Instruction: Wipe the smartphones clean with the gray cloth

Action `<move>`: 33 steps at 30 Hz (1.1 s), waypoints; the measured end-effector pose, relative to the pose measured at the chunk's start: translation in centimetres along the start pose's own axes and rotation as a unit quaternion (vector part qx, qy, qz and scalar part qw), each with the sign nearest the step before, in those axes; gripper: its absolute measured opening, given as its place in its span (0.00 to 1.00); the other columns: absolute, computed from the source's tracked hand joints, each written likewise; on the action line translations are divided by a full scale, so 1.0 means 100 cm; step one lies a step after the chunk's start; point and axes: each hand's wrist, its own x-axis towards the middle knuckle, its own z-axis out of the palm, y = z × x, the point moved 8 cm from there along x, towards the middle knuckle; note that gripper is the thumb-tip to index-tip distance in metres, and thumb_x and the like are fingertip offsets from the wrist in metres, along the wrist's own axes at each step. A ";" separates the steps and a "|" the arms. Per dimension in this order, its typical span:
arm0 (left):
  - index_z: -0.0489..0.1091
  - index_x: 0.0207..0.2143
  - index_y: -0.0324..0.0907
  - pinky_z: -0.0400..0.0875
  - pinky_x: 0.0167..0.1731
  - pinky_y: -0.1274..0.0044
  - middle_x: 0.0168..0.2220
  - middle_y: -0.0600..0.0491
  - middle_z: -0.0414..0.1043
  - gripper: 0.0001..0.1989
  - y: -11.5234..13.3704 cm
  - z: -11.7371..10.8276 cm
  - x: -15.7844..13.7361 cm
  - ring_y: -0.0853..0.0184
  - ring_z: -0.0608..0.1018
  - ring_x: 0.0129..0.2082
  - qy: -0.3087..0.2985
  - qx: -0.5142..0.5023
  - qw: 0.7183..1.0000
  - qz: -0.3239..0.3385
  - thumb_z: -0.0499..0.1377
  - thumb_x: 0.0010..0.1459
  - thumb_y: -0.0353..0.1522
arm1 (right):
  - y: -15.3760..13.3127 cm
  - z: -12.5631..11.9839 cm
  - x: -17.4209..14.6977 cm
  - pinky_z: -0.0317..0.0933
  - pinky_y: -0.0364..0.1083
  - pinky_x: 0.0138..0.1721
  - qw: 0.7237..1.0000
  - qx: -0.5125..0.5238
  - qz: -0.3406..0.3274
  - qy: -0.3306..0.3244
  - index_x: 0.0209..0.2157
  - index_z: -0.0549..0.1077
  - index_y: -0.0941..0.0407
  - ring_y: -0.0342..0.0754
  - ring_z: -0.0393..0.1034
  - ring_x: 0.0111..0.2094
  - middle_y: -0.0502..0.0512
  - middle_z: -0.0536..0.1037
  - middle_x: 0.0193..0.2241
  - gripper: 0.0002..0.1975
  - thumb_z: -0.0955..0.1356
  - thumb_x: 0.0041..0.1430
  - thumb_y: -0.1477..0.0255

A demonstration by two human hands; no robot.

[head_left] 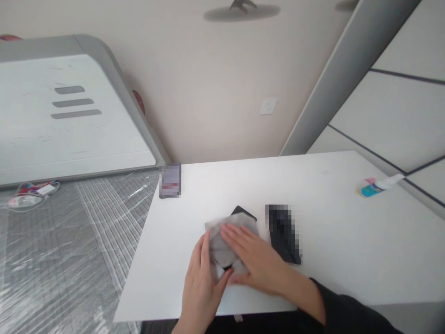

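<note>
- Cloth of soft grey fabric (pixel 222 250), creased, lies under the fingers near the front edge of the white, smooth-topped table (pixel 333 232), left of its middle.
- A flat black object with a rounded corner (pixel 243 213) is mostly covered by it; that corner points toward the table's far edge, beyond the fingertips. Its long axis is hidden.
- Both hands touch the cloth. The right hand (pixel 259 260) lies across its top, fingers stretched and side by side, thumb apart.
- The left hand (pixel 201 283) curves around the cloth's left side, thumb at the near side; whether it pinches tightly, I cannot tell.
- Just right of the cloth, a dark, flat rectangular slab (pixel 283 241) slants from far left to near right, limiting sideways travel.
- Wider room lies beyond the slab, toward a blue-and-white bottle (pixel 377 186) by the right edge.
</note>
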 end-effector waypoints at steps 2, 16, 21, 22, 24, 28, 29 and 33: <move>0.39 0.74 0.54 0.71 0.61 0.52 0.70 0.41 0.60 0.47 -0.001 0.000 0.000 0.48 0.68 0.68 0.000 -0.002 1.000 -0.001 0.64 0.62 0.33 | 0.005 -0.003 0.001 0.41 0.66 0.73 0.999 -0.009 0.032 0.017 0.75 0.40 0.63 0.65 0.39 0.75 0.68 0.44 0.75 0.54 0.65 0.66 0.43; 0.44 0.73 0.50 0.74 0.58 0.51 0.68 0.39 0.63 0.40 0.001 -0.006 0.003 0.47 0.72 0.65 0.027 0.030 0.999 0.020 0.61 0.66 0.38 | -0.011 -0.020 0.002 0.36 0.56 0.75 0.999 0.029 0.028 -0.012 0.74 0.47 0.66 0.58 0.40 0.75 0.67 0.46 0.75 0.54 0.65 0.65 0.41; 0.46 0.73 0.50 0.74 0.58 0.50 0.68 0.39 0.64 0.38 0.002 -0.008 0.005 0.46 0.72 0.65 0.031 0.025 0.999 0.026 0.60 0.66 0.38 | -0.016 -0.025 0.002 0.34 0.52 0.75 0.999 0.047 -0.005 -0.013 0.75 0.47 0.65 0.55 0.38 0.76 0.64 0.45 0.75 0.53 0.65 0.65 0.41; 0.46 0.73 0.50 0.74 0.58 0.49 0.68 0.39 0.63 0.38 0.002 -0.008 0.005 0.46 0.72 0.65 0.028 0.026 0.999 0.024 0.60 0.66 0.38 | -0.017 -0.025 0.002 0.35 0.51 0.75 0.998 0.051 -0.011 -0.015 0.75 0.47 0.62 0.53 0.40 0.76 0.61 0.47 0.75 0.51 0.64 0.66 0.41; 0.46 0.73 0.50 0.74 0.58 0.50 0.68 0.39 0.63 0.39 0.001 -0.007 0.005 0.46 0.72 0.65 0.022 0.024 0.999 0.019 0.61 0.65 0.39 | -0.007 -0.024 0.002 0.36 0.57 0.75 0.999 0.042 0.034 -0.006 0.75 0.48 0.63 0.58 0.40 0.76 0.64 0.47 0.75 0.52 0.64 0.66 0.41; 0.46 0.72 0.51 0.72 0.60 0.51 0.69 0.40 0.61 0.39 0.001 -0.007 0.004 0.48 0.70 0.67 0.020 0.019 0.999 0.017 0.61 0.65 0.36 | -0.009 -0.021 0.001 0.34 0.58 0.75 0.998 0.054 0.015 -0.001 0.75 0.44 0.65 0.60 0.36 0.76 0.67 0.42 0.75 0.56 0.64 0.64 0.39; 0.46 0.72 0.51 0.71 0.61 0.51 0.70 0.41 0.61 0.39 0.001 -0.007 0.004 0.48 0.69 0.67 0.019 0.018 1.000 0.014 0.61 0.65 0.35 | -0.013 -0.019 0.001 0.36 0.54 0.75 0.998 0.061 -0.011 -0.010 0.75 0.44 0.63 0.57 0.39 0.76 0.63 0.44 0.75 0.54 0.64 0.65 0.40; 0.46 0.73 0.51 0.71 0.61 0.51 0.70 0.40 0.60 0.41 0.001 -0.005 0.003 0.48 0.69 0.67 0.007 0.008 1.000 0.003 0.63 0.64 0.36 | 0.002 -0.013 0.002 0.37 0.64 0.74 0.998 0.035 0.049 -0.004 0.74 0.47 0.67 0.64 0.38 0.75 0.71 0.44 0.74 0.56 0.64 0.64 0.39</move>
